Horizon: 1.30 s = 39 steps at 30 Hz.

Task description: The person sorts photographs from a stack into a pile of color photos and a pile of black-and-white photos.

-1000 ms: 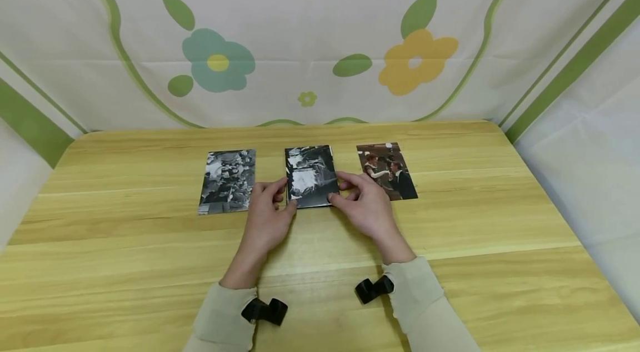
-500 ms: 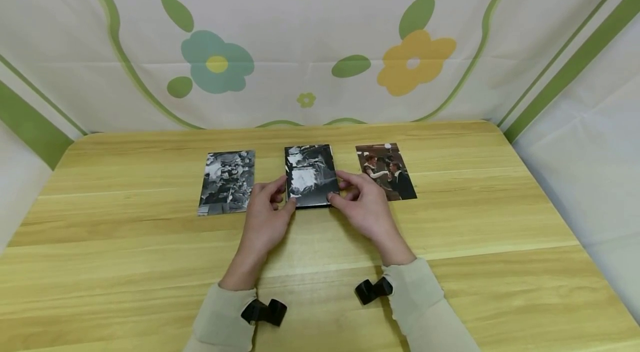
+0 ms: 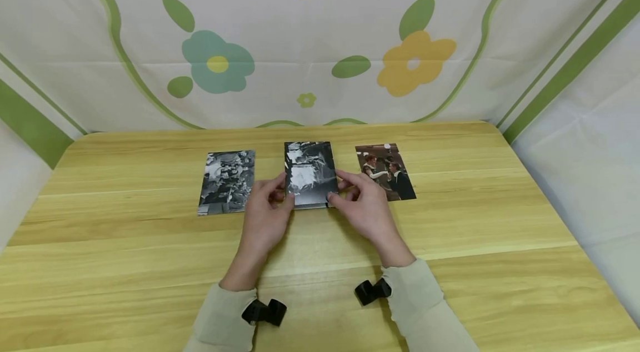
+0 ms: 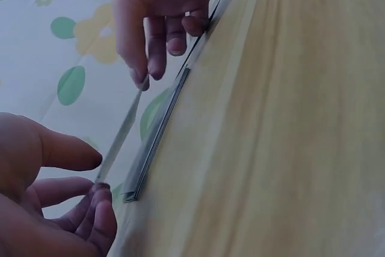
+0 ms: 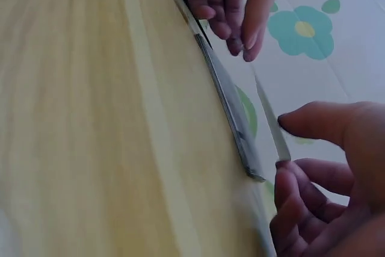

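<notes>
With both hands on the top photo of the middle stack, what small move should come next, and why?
Probably lift the top photo fully clear of the stack. Both wrist views show it already peeled up, edge-on above the pile, pinched between the left hand and the right hand. The single photos on either side lie flat, so it would likely go to one of them.

Two bare hands are in view, a left hand [image 3: 265, 217] and a right hand [image 3: 367, 209]. One black-and-white photo print [image 3: 308, 173] is lifted above one low stack of prints [image 4: 157, 138]; how many lie in that stack cannot be counted from its edge. One more black-and-white photo [image 3: 226, 181] and one colour photo of two people [image 3: 385, 171] lie on the one pale wooden table [image 3: 490, 219]. Two black wrist-strap clips [image 3: 264, 311] show at the cuffs.
</notes>
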Each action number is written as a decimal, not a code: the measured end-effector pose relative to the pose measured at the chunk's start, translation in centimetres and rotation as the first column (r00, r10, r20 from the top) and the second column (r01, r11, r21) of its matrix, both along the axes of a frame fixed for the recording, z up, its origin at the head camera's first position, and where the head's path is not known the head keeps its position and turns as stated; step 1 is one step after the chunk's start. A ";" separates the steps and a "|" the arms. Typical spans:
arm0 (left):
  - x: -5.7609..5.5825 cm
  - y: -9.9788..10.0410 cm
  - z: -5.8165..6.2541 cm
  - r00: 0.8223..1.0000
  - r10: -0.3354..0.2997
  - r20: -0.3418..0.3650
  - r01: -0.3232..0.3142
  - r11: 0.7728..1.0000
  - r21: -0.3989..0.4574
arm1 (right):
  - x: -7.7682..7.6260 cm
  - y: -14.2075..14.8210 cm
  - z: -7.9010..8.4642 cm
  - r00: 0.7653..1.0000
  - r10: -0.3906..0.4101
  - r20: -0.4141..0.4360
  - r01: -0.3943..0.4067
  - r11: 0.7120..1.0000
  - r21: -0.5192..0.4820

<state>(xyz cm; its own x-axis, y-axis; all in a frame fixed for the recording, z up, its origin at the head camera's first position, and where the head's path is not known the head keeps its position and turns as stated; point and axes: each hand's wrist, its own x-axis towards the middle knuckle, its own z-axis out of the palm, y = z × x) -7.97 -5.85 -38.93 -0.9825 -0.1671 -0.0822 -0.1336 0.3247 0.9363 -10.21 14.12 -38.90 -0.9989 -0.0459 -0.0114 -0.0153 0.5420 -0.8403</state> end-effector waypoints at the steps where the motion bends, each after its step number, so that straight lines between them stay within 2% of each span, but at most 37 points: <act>1: 0.0 0.0 0.2 1.000 0.004 -0.009 -0.004 1.000 0.009 | 0.0 -0.1 0.2 1.000 0.000 0.003 0.000 1.000 -0.020; 6: 0.3 -0.2 1.5 0.999 0.021 -0.036 -0.019 0.999 0.051 | 0.2 -0.1 1.5 1.000 -0.002 -0.013 0.000 0.992 -0.124; 12: 0.5 -0.5 2.7 0.998 0.021 -0.060 -0.016 0.996 0.092 | 0.4 -0.2 2.7 0.999 -0.005 -0.053 -0.004 0.984 -0.177; 19: 0.6 -1.6 2.9 1.000 0.025 0.001 -0.025 0.995 0.097 | 0.3 -1.1 2.8 1.000 0.020 0.011 -0.017 0.979 -0.202; 25: 0.7 -3.8 3.0 0.997 0.067 0.043 -0.071 0.994 0.083 | -0.1 -3.4 2.5 0.997 0.079 0.020 -0.075 0.981 -0.177; 29: 0.7 -6.1 2.8 0.990 0.114 0.084 -0.119 0.991 0.067 | -0.2 -5.7 2.3 0.991 0.133 0.033 -0.124 0.974 -0.187; 34: 1.2 -9.5 2.5 0.972 0.202 0.116 -0.206 0.978 0.027 | -0.1 -9.4 1.8 0.977 0.207 0.054 -0.192 0.960 -0.205; 39: 1.9 -11.9 2.5 0.945 0.289 0.152 -0.292 0.956 -0.002 | 0.1 -12.3 1.6 0.963 0.265 0.055 -0.253 0.953 -0.168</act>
<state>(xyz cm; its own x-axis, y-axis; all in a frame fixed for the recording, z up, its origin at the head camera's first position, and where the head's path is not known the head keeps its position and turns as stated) -6.12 -17.78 -36.44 -0.8678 -0.4405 -0.2302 -0.3578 0.2323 0.9044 -10.10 1.80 -37.27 -0.9488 -0.3105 -0.0581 -0.0705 0.3876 -0.9191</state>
